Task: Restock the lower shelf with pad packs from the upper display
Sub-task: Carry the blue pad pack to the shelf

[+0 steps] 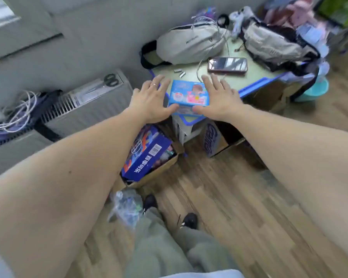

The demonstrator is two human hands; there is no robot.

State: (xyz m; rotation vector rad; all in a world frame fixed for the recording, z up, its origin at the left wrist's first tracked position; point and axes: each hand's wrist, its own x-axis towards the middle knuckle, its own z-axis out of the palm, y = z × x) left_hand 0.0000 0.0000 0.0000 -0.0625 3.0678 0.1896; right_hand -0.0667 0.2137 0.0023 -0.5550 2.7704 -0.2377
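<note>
Head: flat hands point(152, 101) flanking pack point(188, 96)

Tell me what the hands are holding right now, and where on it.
The blue pad pack on the table corner, held by its two short ends: left hand and right hand flank it, fingers straight, thumbs against its near edge.

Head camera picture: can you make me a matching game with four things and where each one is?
Things:
1. pad pack
2. phone
3. scissors
4. blue box

Places:
A. on the radiator by the wall
B. between the left hand and right hand, at the table corner
C. in a cardboard carton on the floor
D. flat on the table, behind the pack

Pairs: 1-B, 2-D, 3-A, 4-C
</note>
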